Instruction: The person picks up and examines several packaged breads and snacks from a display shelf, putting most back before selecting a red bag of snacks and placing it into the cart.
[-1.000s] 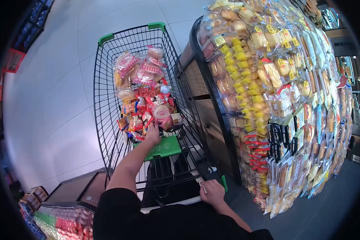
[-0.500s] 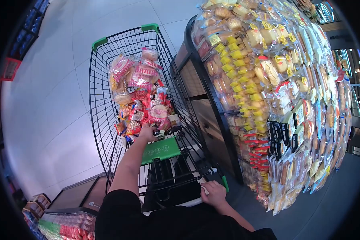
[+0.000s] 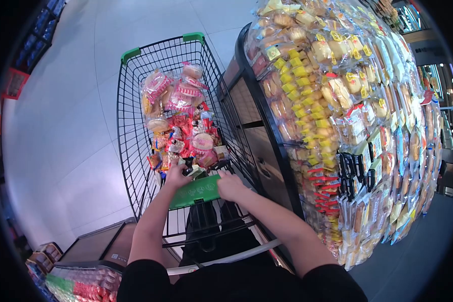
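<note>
Two bare hands, apart, at the near end of the cart basket. Left hand is beside a dark packet, fingers at its near left side; can't tell whether they grip it. Packet sits in the basket, just past the far edge of a green panel. Right hand is on the panel's right end, fingers bent; grip on the edge unclear. Both forearms reach forward from black short sleeves, and dark-clothed legs show under the wire. Beyond the hands: small red and orange packets in a loose heap, a round pink-and-white packet on the right of it. Farther up, pink-striped bread bags piled together. All of this lies inside the black wire cart, green caps on its far corners. Pale handlebar runs close to the body, neither hand on it. Right of the cart, a dark-framed stand stacked high with bagged bread, some bags yellow-tagged, some with black or red ends. Lower left, a display case with red and green packs in front. Upper left, dark shelving and a red crate. Pale tiled floor between.
</note>
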{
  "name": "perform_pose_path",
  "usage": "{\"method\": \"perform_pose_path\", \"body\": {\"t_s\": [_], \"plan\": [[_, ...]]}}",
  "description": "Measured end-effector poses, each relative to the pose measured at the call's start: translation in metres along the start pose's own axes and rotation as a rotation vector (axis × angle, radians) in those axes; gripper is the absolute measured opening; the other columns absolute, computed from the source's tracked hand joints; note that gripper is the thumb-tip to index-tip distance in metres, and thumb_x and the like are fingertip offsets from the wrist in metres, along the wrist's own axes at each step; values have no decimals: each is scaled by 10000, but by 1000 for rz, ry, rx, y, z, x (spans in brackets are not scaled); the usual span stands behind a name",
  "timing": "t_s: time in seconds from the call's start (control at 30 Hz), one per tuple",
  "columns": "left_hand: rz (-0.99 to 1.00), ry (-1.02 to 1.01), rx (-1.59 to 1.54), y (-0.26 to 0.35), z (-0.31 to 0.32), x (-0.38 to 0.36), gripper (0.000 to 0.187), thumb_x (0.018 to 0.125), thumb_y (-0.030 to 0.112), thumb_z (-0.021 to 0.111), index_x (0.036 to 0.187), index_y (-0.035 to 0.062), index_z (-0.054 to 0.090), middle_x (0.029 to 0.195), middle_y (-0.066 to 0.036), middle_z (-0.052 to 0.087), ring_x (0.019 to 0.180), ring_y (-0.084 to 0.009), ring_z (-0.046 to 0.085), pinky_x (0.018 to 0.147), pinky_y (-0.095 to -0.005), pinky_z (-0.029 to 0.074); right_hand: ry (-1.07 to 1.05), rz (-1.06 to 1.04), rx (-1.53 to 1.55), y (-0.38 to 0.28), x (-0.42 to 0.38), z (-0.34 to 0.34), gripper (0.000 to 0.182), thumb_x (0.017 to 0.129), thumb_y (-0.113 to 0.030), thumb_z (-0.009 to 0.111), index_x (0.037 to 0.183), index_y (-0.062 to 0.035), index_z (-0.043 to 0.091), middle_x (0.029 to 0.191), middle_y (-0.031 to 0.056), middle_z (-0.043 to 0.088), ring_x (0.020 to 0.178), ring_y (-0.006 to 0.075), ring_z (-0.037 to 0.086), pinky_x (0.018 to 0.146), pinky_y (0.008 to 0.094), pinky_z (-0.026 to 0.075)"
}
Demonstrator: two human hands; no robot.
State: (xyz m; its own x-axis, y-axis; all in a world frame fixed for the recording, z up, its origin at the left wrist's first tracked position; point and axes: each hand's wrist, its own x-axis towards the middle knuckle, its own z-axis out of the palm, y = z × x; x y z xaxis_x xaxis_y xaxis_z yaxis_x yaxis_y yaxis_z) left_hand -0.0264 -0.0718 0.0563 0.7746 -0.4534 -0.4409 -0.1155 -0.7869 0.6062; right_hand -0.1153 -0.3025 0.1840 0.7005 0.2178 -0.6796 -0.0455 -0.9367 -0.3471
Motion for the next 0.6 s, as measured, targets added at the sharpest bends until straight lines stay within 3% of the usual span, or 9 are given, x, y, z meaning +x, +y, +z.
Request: {"method": "perform_pose_path", "body": {"t_s": [0.1, 0.13, 0.17, 0.23, 0.27, 0.33, 0.4, 0.5, 0.6], "plan": [[-65, 118, -222, -16, -14, -7, 493, 619, 306, 881, 967, 15, 687, 1158, -183, 536, 1029, -324, 605, 882, -394, 512, -62, -31, -200, 24, 55, 52, 279, 809, -184, 633, 1025, -37, 733, 1323, 159, 511, 1174, 320, 530, 917, 449, 489], [-30, 171, -286, -19, -19, -10, 432, 709, 258, 851, 990, -15, 667, 1092, -138, 558, 967, -245, 592, 833, -365, 497, -124, -19, -280, 26, 65, 58, 298, 814, -198, 635, 1053, -51, 737, 1353, 149, 494, 1205, 319, 507, 937, 437, 468], [-32, 181, -285, -14, -32, -13, 432, 709, 258, 851, 990, -15, 667, 1092, -138, 558, 967, -245, 592, 833, -365, 497, -183, -11, -369, 32, 79, 63, 317, 819, -211, 637, 1081, -65, 740, 1383, 138, 477, 1236, 318, 483, 957, 426, 447], [-266, 50, -849, 2, -59, -27, 322, 820, 192, 776, 1033, -18, 658, 1070, -93, 567, 963, -184, 580, 830, -335, 479, -172, 39, -377, 40, 96, 83, 326, 823, -225, 642, 1106, -102, 745, 1440, 134, 447, 1320, 336, 406, 999, 415, 401], [-190, 89, -1013, -1, -60, -32, 275, 887, 158, 701, 1082, -26, 642, 1078, -61, 574, 981, -140, 580, 884, -303, 463, -200, 22, -403, 43, 98, 80, 326, 825, -224, 639, 1112, -110, 745, 1463, 135, 429, 1359, 343, 358, 1021, 425, 382], [-215, 76, -1326, 16, -79, -48, 347, 936, 150, 616, 1236, -17, 560, 1180, -87, 606, 1068, -178, 607, 950, -320, 465, -274, 21, -395, 50, 106, 78, 326, 843, -222, 614, 1125, -127, 744, 1523, 135, 373, 1437, 352, 251, 1068, 453, 334], [-167, 74, -1534, 32, -94, -65, 456, 958, 198, 571, 1347, -14, 464, 1236, -116, 617, 1134, -218, 607, 980, -356, 469, -291, 14, -387, 56, 109, 73, 326, 844, -216, 612, 1127, -124, 744, 1524, 136, 369, 1435, 349, 258, 1077, 457, 324], [-198, 206, -1799, 55, -97, -92, 544, 942, 294, 586, 1366, -12, 436, 1248, -129, 609, 1137, -225, 605, 1004, -386, 451, -274, 90, -229, 48, 106, 60, 336, 853, -231, 613, 1141, -106, 732, 1513, 140, 363, 1438, 341, 253, 1103, 472, 297], [-123, 273, -1660, 76, -106, -116, 533, 969, 287, 530, 1400, -9, 428, 1308, -109, 588, 1196, -209, 570, 1017, -368, 426, -175, -36, -188, 41, 82, 48, 305, 858, -216, 625, 1112, -82, 730, 1429, 172, 441, 1387, 359, 338, 1090, 464, 339]]}}
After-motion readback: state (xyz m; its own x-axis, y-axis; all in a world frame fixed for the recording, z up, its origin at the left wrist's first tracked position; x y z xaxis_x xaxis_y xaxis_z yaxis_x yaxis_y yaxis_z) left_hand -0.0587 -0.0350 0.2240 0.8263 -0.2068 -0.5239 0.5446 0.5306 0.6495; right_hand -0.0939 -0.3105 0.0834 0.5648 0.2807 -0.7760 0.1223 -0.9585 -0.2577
